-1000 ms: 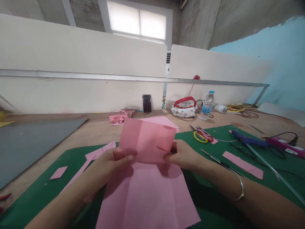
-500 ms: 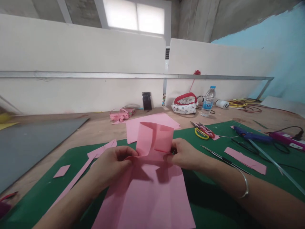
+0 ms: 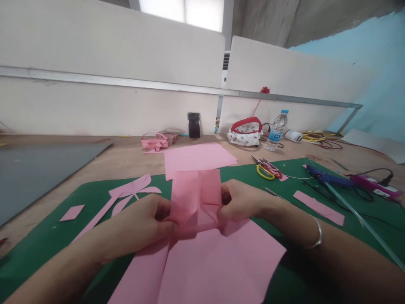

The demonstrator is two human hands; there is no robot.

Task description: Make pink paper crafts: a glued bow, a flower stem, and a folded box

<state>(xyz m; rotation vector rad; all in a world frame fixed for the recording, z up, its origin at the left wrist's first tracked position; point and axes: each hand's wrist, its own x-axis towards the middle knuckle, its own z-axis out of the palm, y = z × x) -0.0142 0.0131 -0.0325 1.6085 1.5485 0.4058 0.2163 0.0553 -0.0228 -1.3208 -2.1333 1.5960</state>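
Both hands pinch a large sheet of pink paper (image 3: 218,266) that is folded at its far end. My left hand (image 3: 150,221) grips the left edge near the fold, thumb on top. My right hand (image 3: 238,200) holds the right edge, fingers behind and thumb in front. Between them the folded flaps stand raised, with creases running along and across. The lower part of the sheet spreads toward me over the green cutting mat (image 3: 91,194). A pink paper bow-like cutout with a long strip (image 3: 129,190) lies just beyond my left hand.
Pink sheets (image 3: 199,156) lie behind my hands. To the right are yellow-handled scissors (image 3: 265,171), a pink strip (image 3: 319,207) and a blue glue gun (image 3: 325,175). A phone (image 3: 193,125), pouch (image 3: 245,133) and water bottle (image 3: 276,131) stand along the back. A grey board (image 3: 47,173) lies left.
The raised flaps have tilted and sit lower and slightly left. The sheet's right side has swung outward to the right. Both hands still grip the paper, and the camera view has shifted.
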